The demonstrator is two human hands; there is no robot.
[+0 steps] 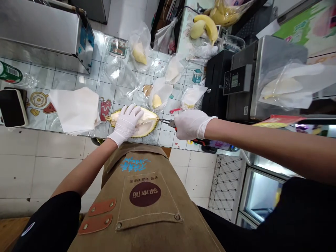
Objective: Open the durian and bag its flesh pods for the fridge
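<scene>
An opened durian [149, 126] with a spiky green rind and pale inside lies near the front edge of the tiled counter. My left hand [126, 123], in a white glove, rests spread over it with the fingers apart. In a matching glove, my right hand [191, 124] is wrapped round a pair of pliers [171, 123] with red and black handles. The jaws of the pliers meet the durian's right tip; whether they grip the rind I cannot make out. Just behind the fruit, a piece of yellow durian flesh [156, 101] sits on white paper in clear plastic.
White paper sheets [75, 109] are stacked on the left, beyond them a phone [12, 107] and a green can [9, 72]. A weighing scale [240, 79] stands at right with a wrapped piece on top. Bananas [210, 28] lie at the back; a steel box [42, 33] fills the back left.
</scene>
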